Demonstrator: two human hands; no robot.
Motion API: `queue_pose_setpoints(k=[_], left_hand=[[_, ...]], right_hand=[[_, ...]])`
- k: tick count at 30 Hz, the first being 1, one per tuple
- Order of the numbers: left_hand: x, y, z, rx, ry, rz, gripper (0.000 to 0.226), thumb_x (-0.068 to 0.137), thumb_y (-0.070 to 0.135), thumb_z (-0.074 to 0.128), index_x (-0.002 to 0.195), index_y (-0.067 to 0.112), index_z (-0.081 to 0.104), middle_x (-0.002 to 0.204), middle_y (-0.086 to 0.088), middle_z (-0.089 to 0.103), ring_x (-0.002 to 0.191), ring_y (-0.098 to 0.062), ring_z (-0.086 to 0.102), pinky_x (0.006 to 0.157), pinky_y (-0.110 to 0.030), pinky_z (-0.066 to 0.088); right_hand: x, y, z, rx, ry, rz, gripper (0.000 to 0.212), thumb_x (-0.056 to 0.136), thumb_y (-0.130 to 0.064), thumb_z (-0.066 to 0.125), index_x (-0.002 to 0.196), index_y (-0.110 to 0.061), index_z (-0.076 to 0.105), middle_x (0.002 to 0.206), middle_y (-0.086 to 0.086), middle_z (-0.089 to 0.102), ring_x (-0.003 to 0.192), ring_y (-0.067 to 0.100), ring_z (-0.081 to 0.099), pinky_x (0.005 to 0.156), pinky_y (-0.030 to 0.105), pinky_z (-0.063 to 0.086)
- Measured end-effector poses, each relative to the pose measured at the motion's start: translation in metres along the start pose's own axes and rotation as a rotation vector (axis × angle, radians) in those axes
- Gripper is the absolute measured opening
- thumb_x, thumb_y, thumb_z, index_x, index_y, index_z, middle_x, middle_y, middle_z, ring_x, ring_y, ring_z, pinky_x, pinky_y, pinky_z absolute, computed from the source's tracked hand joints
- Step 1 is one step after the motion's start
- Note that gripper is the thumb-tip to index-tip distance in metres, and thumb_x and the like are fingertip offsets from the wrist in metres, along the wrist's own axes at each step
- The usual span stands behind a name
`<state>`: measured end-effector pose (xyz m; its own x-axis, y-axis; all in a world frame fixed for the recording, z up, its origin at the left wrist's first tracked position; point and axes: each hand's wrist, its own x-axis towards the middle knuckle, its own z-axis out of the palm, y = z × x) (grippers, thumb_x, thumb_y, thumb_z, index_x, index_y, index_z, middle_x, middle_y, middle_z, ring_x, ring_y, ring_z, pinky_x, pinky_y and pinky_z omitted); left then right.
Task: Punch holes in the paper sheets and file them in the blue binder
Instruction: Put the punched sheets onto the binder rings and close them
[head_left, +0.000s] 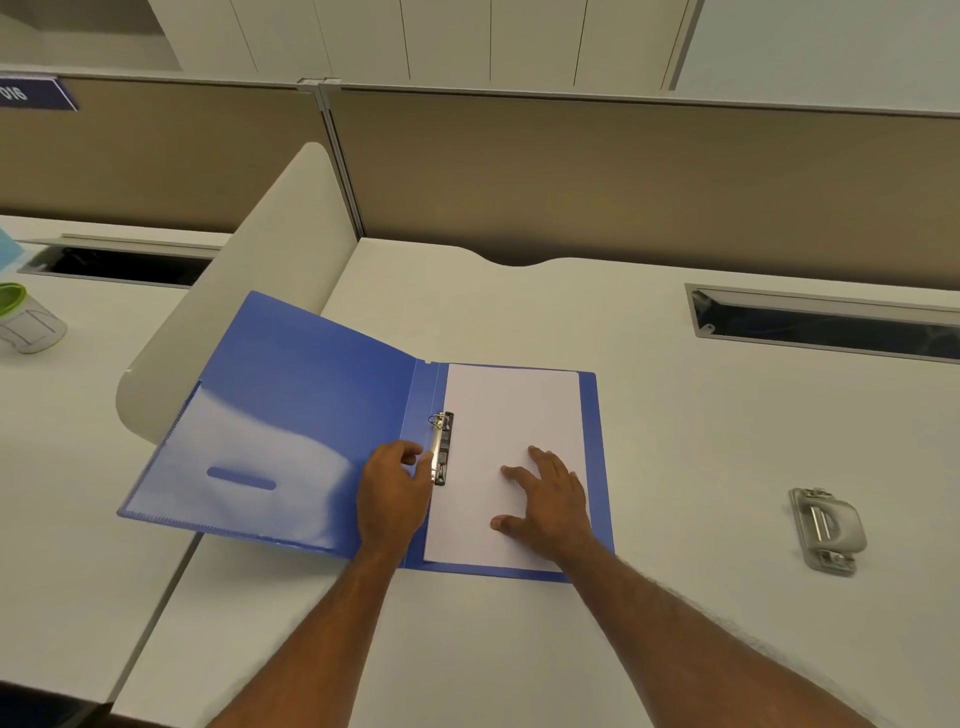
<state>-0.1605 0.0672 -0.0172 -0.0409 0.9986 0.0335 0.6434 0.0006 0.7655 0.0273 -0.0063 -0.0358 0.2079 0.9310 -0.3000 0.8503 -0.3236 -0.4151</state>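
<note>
The blue binder (311, 384) lies open on the white desk, its front cover spread to the left over a low divider. White paper sheets (511, 415) rest on its right half, against the metal ring clip (441, 447) at the spine. My left hand (392, 493) is at the clip, fingers curled on its lower part. My right hand (550, 499) presses flat on the sheets with fingers apart. A grey hole punch (828, 530) sits on the desk far to the right, away from both hands.
A rounded white divider (244, 291) stands under the binder's left cover. A cable slot (826, 322) is cut into the desk (701, 441) at the back right. A green-rimmed cup (26, 322) lies on the neighbouring desk at the left. Beige partition panels (623, 182) close the back.
</note>
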Motion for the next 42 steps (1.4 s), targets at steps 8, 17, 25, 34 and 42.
queue_pose_setpoints(k=[8,17,25,34,42], left_hand=[[-0.043,-0.02,-0.005,-0.018,-0.043,0.064,0.023,0.086,0.018,0.067,0.107,0.01,0.065,0.098,0.001,0.063,0.09,-0.018,0.061,0.082,-0.035,0.054],[-0.051,-0.018,0.005,0.389,-0.26,0.183,0.042,0.089,0.043,0.057,0.127,0.025,0.057,0.132,0.002,0.049,0.119,-0.016,0.047,0.099,-0.027,0.038],[-0.048,-0.017,0.007,0.447,-0.283,0.16,0.042,0.089,0.043,0.057,0.127,0.025,0.057,0.134,0.002,0.048,0.121,-0.016,0.046,0.102,-0.029,0.037],[-0.048,-0.015,0.006,0.426,-0.297,0.134,0.041,0.087,0.043,0.06,0.123,0.024,0.061,0.131,0.001,0.05,0.119,-0.017,0.048,0.102,-0.031,0.039],[-0.041,0.061,0.0,-0.218,-0.333,-0.048,0.042,0.081,0.058,0.054,0.085,0.02,0.072,0.074,0.009,0.066,0.073,-0.011,0.062,0.066,-0.02,0.045]], right_hand=[[-0.003,-0.002,-0.002,0.003,0.001,-0.02,0.076,0.078,-0.061,0.063,0.143,-0.036,0.034,0.161,-0.003,0.012,0.149,0.022,0.008,0.121,0.046,0.01],[-0.033,0.005,-0.001,0.178,0.453,0.494,0.072,0.076,-0.056,0.068,0.13,-0.013,0.047,0.126,0.01,0.047,0.117,0.029,0.045,0.096,0.043,0.037],[-0.027,0.013,-0.008,0.292,0.36,0.645,0.054,0.074,-0.041,0.077,0.116,-0.017,0.055,0.121,0.008,0.051,0.116,0.028,0.048,0.096,0.043,0.039],[-0.036,0.008,-0.02,0.382,0.544,0.441,0.026,0.084,-0.024,0.069,0.108,-0.016,0.065,0.1,0.005,0.073,0.089,0.024,0.067,0.085,0.038,0.052],[-0.062,-0.043,-0.021,0.759,0.153,-0.099,0.057,0.079,-0.046,0.061,0.132,-0.037,0.044,0.136,-0.019,0.047,0.123,0.003,0.045,0.107,0.029,0.033]])
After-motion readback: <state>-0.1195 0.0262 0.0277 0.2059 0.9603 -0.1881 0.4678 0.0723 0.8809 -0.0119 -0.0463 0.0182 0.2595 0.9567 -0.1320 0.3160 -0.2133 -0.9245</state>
